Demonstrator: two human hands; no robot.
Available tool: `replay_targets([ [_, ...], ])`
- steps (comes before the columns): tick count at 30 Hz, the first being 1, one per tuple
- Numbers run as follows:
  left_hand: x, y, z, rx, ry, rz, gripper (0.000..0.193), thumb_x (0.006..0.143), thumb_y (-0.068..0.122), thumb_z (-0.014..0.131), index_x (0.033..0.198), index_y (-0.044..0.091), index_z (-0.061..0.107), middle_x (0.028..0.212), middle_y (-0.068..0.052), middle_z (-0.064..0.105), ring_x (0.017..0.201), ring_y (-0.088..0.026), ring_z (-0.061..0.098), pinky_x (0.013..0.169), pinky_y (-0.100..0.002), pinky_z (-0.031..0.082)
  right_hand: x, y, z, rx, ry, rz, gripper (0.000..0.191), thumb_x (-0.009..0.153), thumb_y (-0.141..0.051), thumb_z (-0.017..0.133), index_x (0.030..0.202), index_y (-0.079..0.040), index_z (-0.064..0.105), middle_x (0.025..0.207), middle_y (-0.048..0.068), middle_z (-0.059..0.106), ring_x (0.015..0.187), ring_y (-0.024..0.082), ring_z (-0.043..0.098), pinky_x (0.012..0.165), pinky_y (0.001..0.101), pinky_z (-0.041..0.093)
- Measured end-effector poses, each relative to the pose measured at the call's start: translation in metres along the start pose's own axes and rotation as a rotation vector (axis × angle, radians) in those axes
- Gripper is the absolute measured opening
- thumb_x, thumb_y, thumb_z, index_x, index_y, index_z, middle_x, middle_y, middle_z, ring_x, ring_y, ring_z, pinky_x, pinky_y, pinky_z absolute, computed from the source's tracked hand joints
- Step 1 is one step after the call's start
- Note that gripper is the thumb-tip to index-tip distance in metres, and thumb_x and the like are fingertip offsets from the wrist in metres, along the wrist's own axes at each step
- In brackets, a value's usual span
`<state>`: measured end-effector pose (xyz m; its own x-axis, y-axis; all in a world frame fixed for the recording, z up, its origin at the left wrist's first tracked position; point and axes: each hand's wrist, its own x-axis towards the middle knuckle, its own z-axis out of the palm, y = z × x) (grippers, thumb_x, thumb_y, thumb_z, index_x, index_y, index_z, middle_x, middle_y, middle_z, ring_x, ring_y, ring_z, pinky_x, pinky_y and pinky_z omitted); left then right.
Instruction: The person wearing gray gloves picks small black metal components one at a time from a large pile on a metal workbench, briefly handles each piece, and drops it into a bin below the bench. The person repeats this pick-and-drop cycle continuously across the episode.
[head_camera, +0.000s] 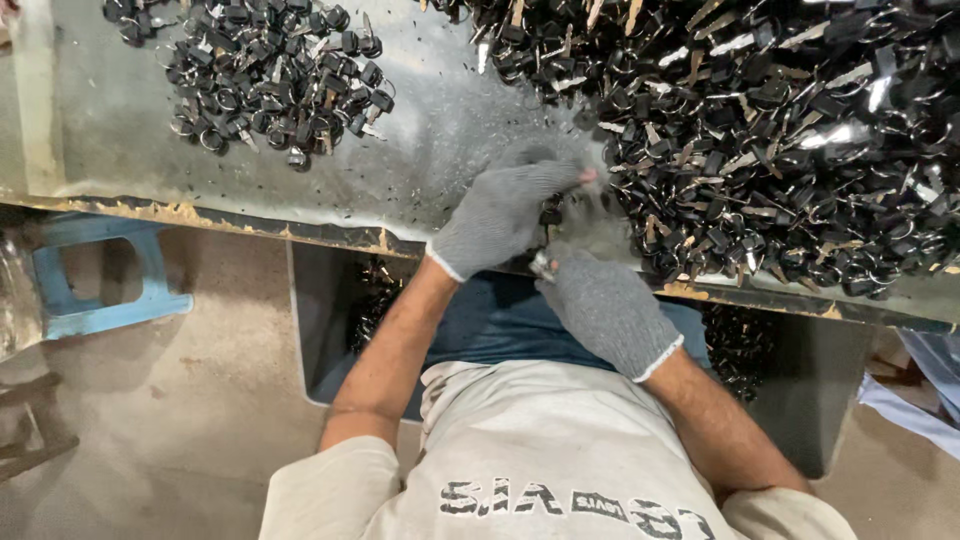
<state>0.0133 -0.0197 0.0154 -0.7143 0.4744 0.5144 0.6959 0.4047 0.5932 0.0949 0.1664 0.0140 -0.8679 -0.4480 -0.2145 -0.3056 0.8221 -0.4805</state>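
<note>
Both gloved hands meet at the desk (420, 150) edge. Left hand (503, 215) and right hand (608, 310) have fingers curled around a small dark key (552, 212), mostly hidden and motion-blurred. Big key pile (780, 130) at 2 o'clock, cut off by the frame; smaller pile (270, 75) at 10 o'clock.

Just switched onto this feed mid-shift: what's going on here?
A person in grey knit gloves sits at a metal table. Both hands meet at its near edge: the left hand and the right hand work a small dark piece between them, too blurred to identify. It sits at the edge of a big pile of black-headed keys on rings. A smaller pile of keys lies at the far left. More dark pieces fill a bin under the table.
</note>
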Motion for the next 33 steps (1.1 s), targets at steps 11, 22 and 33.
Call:
replay_targets([
  [11,-0.025,0.007,0.008,0.192,-0.111,-0.485,0.025,0.083,0.021,0.078,0.105,0.014,0.068,0.097,-0.009,0.073,0.094,-0.033,0.071,0.08,-0.046,0.054,0.007,0.01,-0.015,0.027,0.101,0.132,0.044,0.096,-0.026,0.066,0.127,0.004,0.056,0.097,0.027,0.07,0.08,0.042,0.072,0.064,0.0495,0.059],
  [22,-0.042,0.004,0.019,0.246,-0.13,-0.371,0.023,0.087,0.013,0.071,0.108,0.007,0.063,0.099,-0.015,0.067,0.097,-0.037,0.065,0.084,-0.049,0.053,0.029,-0.007,-0.014,-0.064,0.323,0.068,0.055,0.097,-0.016,0.063,0.147,-0.001,0.048,0.121,0.031,0.069,0.08,0.039,0.072,0.066,0.0478,0.059],
  [33,-0.047,-0.001,0.024,0.308,-0.225,-0.257,0.034,0.089,0.011,0.069,0.121,0.002,0.062,0.104,-0.017,0.066,0.101,-0.037,0.064,0.09,-0.05,0.051,0.03,0.004,-0.003,-0.371,0.198,0.096,0.027,0.099,-0.016,0.06,0.121,0.0,0.058,0.075,0.016,0.066,0.066,0.03,0.07,0.052,0.0408,0.057],
])
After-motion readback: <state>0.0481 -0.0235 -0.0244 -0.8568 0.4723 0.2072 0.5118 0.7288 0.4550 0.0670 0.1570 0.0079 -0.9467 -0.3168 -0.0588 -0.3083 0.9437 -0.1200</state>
